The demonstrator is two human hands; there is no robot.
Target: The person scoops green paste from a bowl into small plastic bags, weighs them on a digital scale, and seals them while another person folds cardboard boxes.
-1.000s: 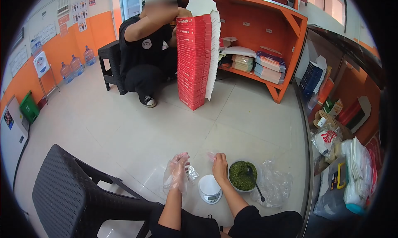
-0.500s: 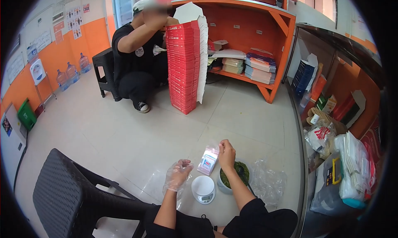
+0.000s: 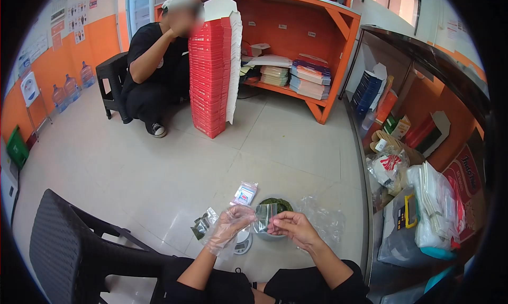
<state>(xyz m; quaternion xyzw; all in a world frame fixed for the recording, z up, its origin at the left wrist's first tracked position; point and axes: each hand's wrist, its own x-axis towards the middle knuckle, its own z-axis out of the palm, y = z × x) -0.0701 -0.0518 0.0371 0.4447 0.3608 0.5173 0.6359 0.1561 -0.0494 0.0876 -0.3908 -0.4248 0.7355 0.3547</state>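
Note:
My left hand [image 3: 228, 228], in a loose clear plastic glove, and my bare right hand [image 3: 291, 227] both pinch a small clear zip bag [image 3: 263, 216] held between them, above a bowl of chopped green herb [image 3: 274, 204]. A small white digital scale [image 3: 243, 242] sits on the floor under my left hand, mostly hidden by it. A pack of small zip bags [image 3: 245, 193] lies on the tile just beyond. Filled little bags [image 3: 201, 224] lie to the left of the scale.
A black plastic chair [image 3: 69, 251] stands at my left. A crumpled clear bag [image 3: 323, 219] lies right of the bowl. Another person crouches by a tall stack of red boxes [image 3: 209, 71] near orange shelves [image 3: 296, 44]. Cluttered packaging fills the right side [image 3: 423, 208].
My right hand dropped the pack of zip bags on the floor and came toward me. Both hands now meet on one small bag above the bowl. The view shifted left and down.

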